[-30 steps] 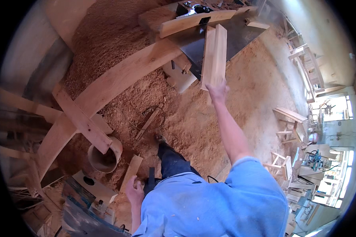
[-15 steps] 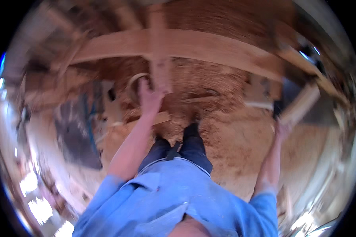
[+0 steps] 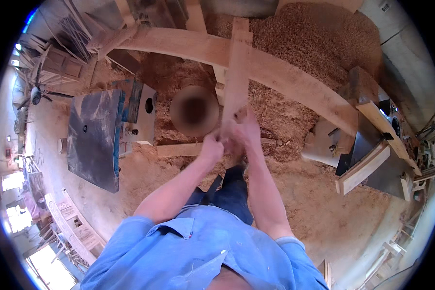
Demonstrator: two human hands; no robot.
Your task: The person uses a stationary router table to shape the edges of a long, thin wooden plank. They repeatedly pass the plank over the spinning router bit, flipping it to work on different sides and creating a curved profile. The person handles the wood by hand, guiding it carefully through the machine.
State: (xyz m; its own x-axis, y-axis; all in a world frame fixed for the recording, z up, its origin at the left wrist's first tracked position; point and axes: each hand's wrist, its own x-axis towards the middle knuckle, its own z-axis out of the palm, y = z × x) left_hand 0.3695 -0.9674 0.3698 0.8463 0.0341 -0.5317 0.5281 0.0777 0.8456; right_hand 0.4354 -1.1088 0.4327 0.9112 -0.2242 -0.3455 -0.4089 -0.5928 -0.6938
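Observation:
A narrow wooden plank point(image 3: 237, 77) points away from me, lying over a long wide board point(image 3: 179, 43) that runs across the view. My left hand point(image 3: 211, 149) is closed, its fingers curled close to the plank's near end. Right beside it, my right hand point(image 3: 247, 129) is also closed, against the plank's near end on its right side. Between the two hands the view is blurred, and what they hold cannot be made out. Left of the plank is a pale round thing point(image 3: 179, 113) with a dark, blurred middle.
Wood shavings point(image 3: 319, 43) are heaped behind the board. At left stands a dark flat machine table point(image 3: 94, 140); a fan point(image 3: 36, 95) is beyond it. At right, a wood block point(image 3: 365, 169) rests on a dark surface. A wood strip point(image 3: 179, 150) lies near my feet.
My right hand has come from the wood block at the right to the plank's near end. My left hand has moved right and nearer to me, and its fingers have closed.

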